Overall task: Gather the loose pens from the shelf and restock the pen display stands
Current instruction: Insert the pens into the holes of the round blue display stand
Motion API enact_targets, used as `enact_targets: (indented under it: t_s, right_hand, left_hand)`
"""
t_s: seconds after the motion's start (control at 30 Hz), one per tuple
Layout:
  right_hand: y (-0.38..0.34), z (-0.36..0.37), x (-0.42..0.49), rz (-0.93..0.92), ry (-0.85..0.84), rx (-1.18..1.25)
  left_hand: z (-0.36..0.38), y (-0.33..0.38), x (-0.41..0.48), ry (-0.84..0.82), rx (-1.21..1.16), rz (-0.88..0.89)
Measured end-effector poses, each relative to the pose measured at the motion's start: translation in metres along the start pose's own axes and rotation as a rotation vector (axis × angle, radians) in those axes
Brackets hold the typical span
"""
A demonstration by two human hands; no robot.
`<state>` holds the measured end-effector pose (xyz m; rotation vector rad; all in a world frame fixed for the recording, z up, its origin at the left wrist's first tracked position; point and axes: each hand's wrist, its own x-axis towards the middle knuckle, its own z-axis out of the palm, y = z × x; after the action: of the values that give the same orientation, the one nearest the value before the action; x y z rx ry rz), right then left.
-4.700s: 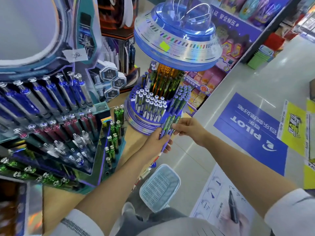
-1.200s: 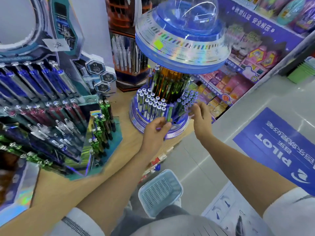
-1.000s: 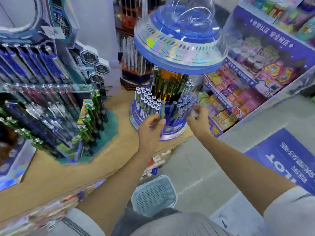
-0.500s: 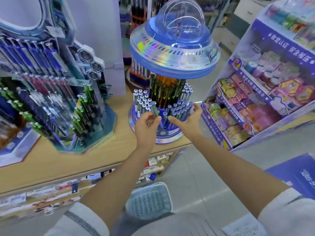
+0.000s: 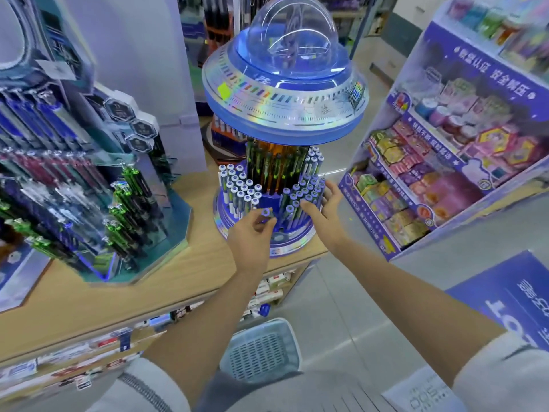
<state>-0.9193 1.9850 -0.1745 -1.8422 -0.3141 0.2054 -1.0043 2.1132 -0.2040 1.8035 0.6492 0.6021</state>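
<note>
Your left hand [image 5: 251, 233] is pinching a pen [image 5: 266, 212] near its top end, thumb and fingertips curled round it. You're holding it upright at the front of the round stand [image 5: 285, 249], right at the gap between the two pen clusters. Its blue-and-white cap is pointing up at you. Whether the tip is sitting in a slot I cannot tell, since your fingers are covering the barrel.

Your right hand [image 5: 323, 212] is reaching in wide and flat, fingers straight, holding nothing. Its fingertips are touching the blue-capped pens [image 5: 303, 193] on the stand's right side. The white-capped pens [image 5: 240, 188] are standing packed on the left side, and dark green pens [image 5: 267, 165] are ringing the orange core under the domed top [image 5: 285, 93].

The stand is sitting at the corner of the wooden shelf [image 5: 118, 292]. To its left, the tiered stand [image 5: 175, 224] is carrying tilted rows of green, red and blue pens. A pale blue basket [image 5: 261, 349] is showing low between your arms. A rack [image 5: 487, 72] of boxed toys is standing off to your right.
</note>
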Motion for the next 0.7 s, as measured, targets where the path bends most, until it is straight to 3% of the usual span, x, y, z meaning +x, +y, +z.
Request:
enact_targets:
  t_s: [0.43,0.7]
  right_hand:
    - [0.017,-0.012,0.0,-0.007,-0.098,-0.015]
    - [0.023,-0.016,-0.002,-0.03,-0.106,-0.034]
  left_hand:
    - [0.002,0.007,-0.014,0.034,0.074,0.049]
    - [-0.002,0.008,-0.012,0.046,-0.031,0.071]
